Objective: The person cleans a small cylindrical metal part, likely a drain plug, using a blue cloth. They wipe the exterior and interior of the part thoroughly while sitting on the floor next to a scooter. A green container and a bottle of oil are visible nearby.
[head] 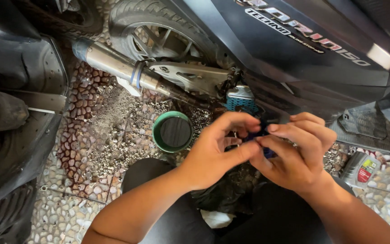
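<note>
Pinching from both sides, the left hand [211, 151] and the right hand [296, 156] meet over a small dark blue part [262, 135]. That part sits between the fingertips, just in front of the scooter's lower body panel [303, 58]. The left thumb and forefinger curl around one end, and the right fingers fold over the other. Most of the part is hidden, so its shape cannot be told.

My judgement is that the grip could slip, because only the fingertips bear on the part. If it drops, it could land in the loose grit [113, 131] on the pebble floor [68, 212] and be hard to find. It could also fall into the green oil drain pan [173, 131] just beside the left hand. Grit carried on the fingers could foul the part too.

Counting outward: two hands and one small blue part. One teal ribbed cover [241, 100] sits just behind the fingers, and there is one green drain pan. One grey oil bottle [361, 169] with a red label lies near the right wrist. One silver exhaust pipe [123, 68] runs beside one rear wheel [159, 31]. A second dark vehicle [10, 113] stands at the left edge. Dark trousers [159, 217] fill the bottom of the view.
</note>
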